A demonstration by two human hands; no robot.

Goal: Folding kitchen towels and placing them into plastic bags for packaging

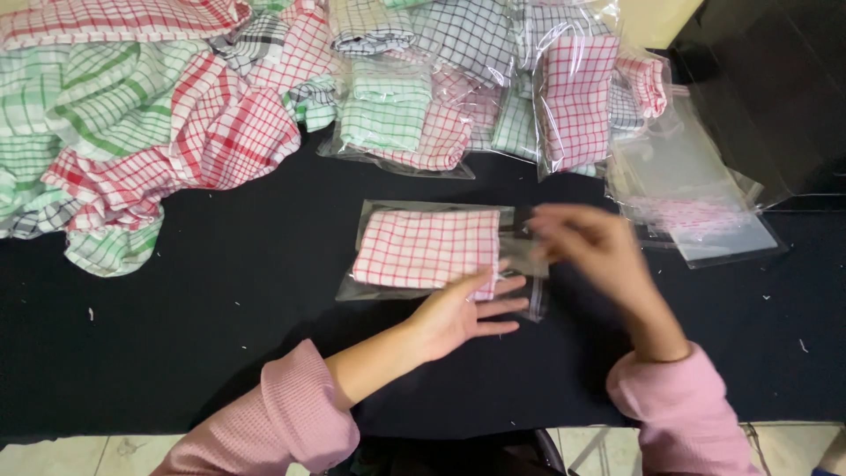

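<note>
Left hand (467, 316) flat, released, on bagged red-checked cloth (427, 249); right hand (592, 247) pinching the clear bag's flap (522, 251).

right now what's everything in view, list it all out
bagged red cloth: one, red and white check, in a clear bag at table centre
loose cloths: a heap, red, green and dark checks, upper left
packed cloths: several, mixed checks in clear bags, top centre
empty clear bags: a stack, right side
table: one, black cover
floor: pale tiles, bottom edge
pink sleeves: two, on the person's arms
left hand: flat, palm up at the bag's open end
right hand: blurred, at the bag's flap; grip unclear
</note>
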